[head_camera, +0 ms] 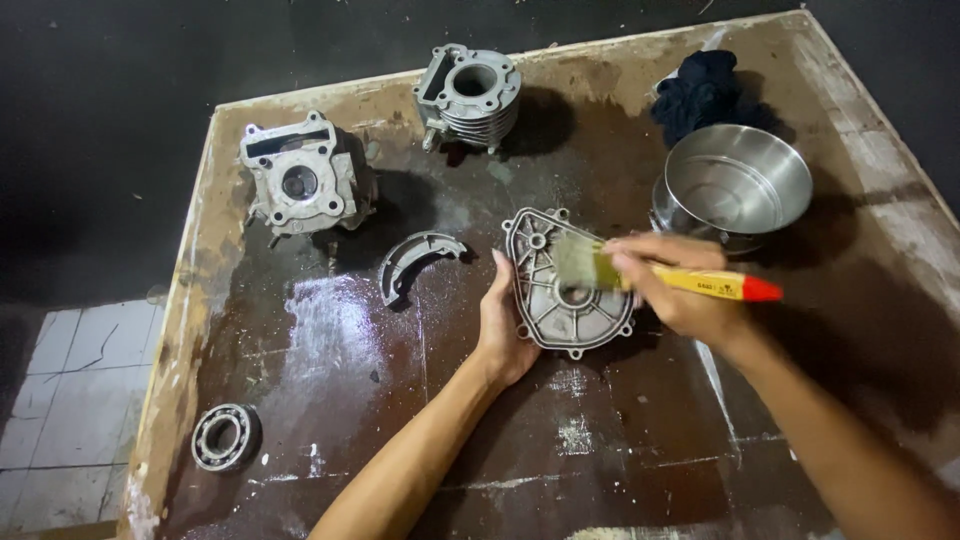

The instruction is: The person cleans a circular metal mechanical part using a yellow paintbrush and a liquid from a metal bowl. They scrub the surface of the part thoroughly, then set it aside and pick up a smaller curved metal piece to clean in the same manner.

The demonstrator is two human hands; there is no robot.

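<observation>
— Near the middle of the wet brown tray (pixel 300 420), which hand sits closer to the metal cover (pixel 560 300)?

— Both touch it or nearly so. The left hand (pixel 505 330) cups the cover's left edge, fingers pointing up along the rim and the palm against the side. The right hand (pixel 675 285) comes in from the right, closed around a brush (pixel 640 272) with a yellow handle and red end.

— And the brush itself, how does it lie?

— Almost level, handle running off to the right, bristles (pixel 578 262) at the left end resting over the upper middle of the cover. So the cover lies between the two hands, a little left of the brush hand and just right of the steadying one.

— Does the cover have a long side?

— Slightly; it runs from upper left to lower right, its ribbed inner face turned up.

— What else is around?

— A steel bowl (pixel 735 185) just beyond the right hand, a dark rag (pixel 700 90) behind that. A curved brake shoe (pixel 415 260) lies near the left, with a cylinder head (pixel 300 180) and a finned cylinder (pixel 470 95) farther back. A ball bearing (pixel 225 437) sits well apart at the near left corner.
</observation>
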